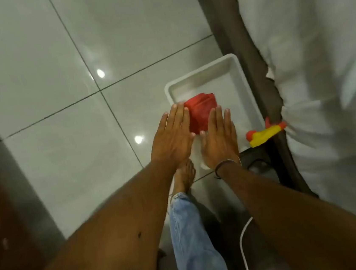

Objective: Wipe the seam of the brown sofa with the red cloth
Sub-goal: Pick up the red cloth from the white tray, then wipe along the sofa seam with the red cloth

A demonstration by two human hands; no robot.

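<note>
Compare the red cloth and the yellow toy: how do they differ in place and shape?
The red cloth lies folded inside the white tray on the floor; the yellow toy sits outside it, at the sofa's edge. The cloth is a compact bundle; the toy is long, with red tips. Neither is held: the left hand and right hand hover open.

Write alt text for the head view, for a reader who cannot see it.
Two open hands, left and right, reach down toward a folded red cloth in a white tray on a tiled floor. Beside it stands a brown sofa under a white sheet.
</note>
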